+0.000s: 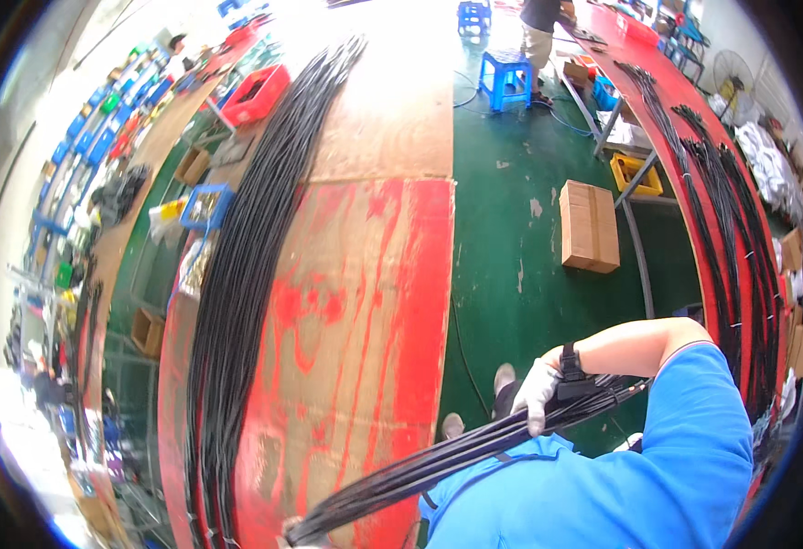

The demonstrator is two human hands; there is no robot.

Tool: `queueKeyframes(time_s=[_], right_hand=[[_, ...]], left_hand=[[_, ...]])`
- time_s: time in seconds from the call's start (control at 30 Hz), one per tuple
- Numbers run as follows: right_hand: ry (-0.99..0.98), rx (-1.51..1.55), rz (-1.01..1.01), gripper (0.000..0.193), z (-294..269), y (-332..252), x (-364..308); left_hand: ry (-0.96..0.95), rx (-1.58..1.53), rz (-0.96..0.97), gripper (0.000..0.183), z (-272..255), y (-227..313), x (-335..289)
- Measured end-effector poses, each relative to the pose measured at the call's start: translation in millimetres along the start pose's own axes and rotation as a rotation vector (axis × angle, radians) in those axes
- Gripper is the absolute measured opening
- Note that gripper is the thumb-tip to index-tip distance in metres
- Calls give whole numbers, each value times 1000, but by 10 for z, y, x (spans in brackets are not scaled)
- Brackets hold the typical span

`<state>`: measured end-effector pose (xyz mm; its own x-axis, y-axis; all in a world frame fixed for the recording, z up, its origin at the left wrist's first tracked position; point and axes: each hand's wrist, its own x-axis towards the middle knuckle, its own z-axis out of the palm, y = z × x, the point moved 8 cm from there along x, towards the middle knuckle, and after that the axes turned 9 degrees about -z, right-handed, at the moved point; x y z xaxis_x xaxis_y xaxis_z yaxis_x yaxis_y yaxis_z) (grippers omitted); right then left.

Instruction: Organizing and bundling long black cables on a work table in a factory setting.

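"Cables [420, 473], then; where exactly are they?"

"Gathered in a black bundle, slanting across the front of the person's body; one end pokes out just past the right hand [537, 395], the rest runs down and left from it, over the edge of the red counter [365, 302]."

"And how is that right hand set?"

"Gloved, and curled over the bundle, pinching it; a black strap [570, 361] sits on the wrist just behind it."

"What about the left hand [305, 542]?"

"Barely in view at the lower edge, by the bundle's other end; I cannot tell whether its fingers are spread or pressed together."

"Anything else around?"

"Well to the left of the right hand, a longer pile of black cords [246, 247] lies along the counter; ahead of that hand, a cardboard box [590, 226] stands on the green floor [511, 265]; farther ahead, a blue stool [506, 78]."
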<state>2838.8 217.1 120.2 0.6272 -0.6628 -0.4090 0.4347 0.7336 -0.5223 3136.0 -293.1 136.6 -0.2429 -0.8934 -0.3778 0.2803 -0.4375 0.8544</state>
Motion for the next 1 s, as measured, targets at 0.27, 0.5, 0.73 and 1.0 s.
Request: queueKeyframes(time_s=[0.27, 0.5, 0.73, 1.0], right_hand=[[-36, -223, -54, 83, -1864, -196, -1321], [-102, 93, -120, 83, -2885, -482, -2906], [-19, 318, -70, 92, -3723, -235, -4458], [166, 379, -164, 92, -4847, -875, -5915]], left_hand=[[-125, 32, 33, 40, 2561, -905, 501], [-123, 66, 5, 40, 4311, -1236, 411], [-96, 69, -148, 40, 5718, -2413, 748], [-11, 86, -353, 41, 7179, -3638, 1276]])
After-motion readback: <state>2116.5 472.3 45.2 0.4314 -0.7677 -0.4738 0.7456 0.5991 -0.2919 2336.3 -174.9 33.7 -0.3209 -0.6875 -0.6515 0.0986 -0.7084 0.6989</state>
